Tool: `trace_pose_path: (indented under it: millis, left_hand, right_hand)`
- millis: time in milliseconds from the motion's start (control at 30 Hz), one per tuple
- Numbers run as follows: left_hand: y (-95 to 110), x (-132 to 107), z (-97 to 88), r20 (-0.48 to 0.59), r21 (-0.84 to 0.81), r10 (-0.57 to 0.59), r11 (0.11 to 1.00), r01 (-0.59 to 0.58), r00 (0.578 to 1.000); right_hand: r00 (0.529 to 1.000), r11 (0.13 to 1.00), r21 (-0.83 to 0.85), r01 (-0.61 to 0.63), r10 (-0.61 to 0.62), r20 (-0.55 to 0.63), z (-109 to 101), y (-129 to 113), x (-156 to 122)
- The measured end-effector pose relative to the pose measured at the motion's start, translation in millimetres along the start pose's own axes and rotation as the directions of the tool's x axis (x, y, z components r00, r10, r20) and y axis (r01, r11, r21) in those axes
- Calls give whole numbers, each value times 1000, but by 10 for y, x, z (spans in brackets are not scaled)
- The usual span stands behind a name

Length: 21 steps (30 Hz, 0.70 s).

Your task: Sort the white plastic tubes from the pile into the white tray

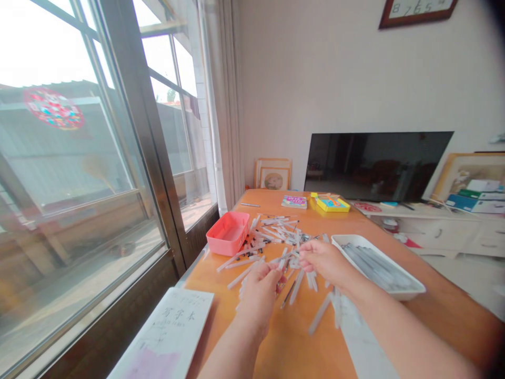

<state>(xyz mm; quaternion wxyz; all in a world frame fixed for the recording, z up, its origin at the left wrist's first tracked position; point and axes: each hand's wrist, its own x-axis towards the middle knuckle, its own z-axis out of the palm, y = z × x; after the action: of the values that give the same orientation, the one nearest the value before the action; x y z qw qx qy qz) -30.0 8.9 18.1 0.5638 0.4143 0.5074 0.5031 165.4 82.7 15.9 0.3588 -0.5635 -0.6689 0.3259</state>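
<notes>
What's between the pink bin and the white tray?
Not bare: the head view shows a loose scatter of pale tubes, small dark pieces among them, with the left hand and right hand over it.

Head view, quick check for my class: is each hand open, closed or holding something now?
Left hand: closed, apparently on a translucent tube.
Right hand: fingertips pinched closed; too blurred to tell what they hold, if anything.

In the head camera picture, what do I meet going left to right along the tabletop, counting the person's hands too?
White notebook → pink box → left hand → right hand → white tray.
</notes>
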Motion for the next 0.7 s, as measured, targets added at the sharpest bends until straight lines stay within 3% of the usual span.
trace_pose_path:
  millis: [67,167,267,433,700]
  left_hand:
    - [-14,-42,38,59,19,22,1000,-24,998]
    - [-31,-115,98,131,70,23,997,-33,991]
    - [-41,-167,139,183,102,41,993,-60,982]
    - [-38,-193,145,234,122,64,988,-95,970]
    - [3,-210,158,256,140,66,985,-104,964]
  right_hand:
    - [997,975,207,-79,81,2,-165,-50,-237]
    - [993,930,352,-102,118,-23,-340,-153,-507]
    - [991,891,436,-130,127,35,-379,-236,-649]
    - [989,922,368,-118,75,129,-329,-293,-705]
    - [983,949,308,-74,17,184,-322,-266,-687]
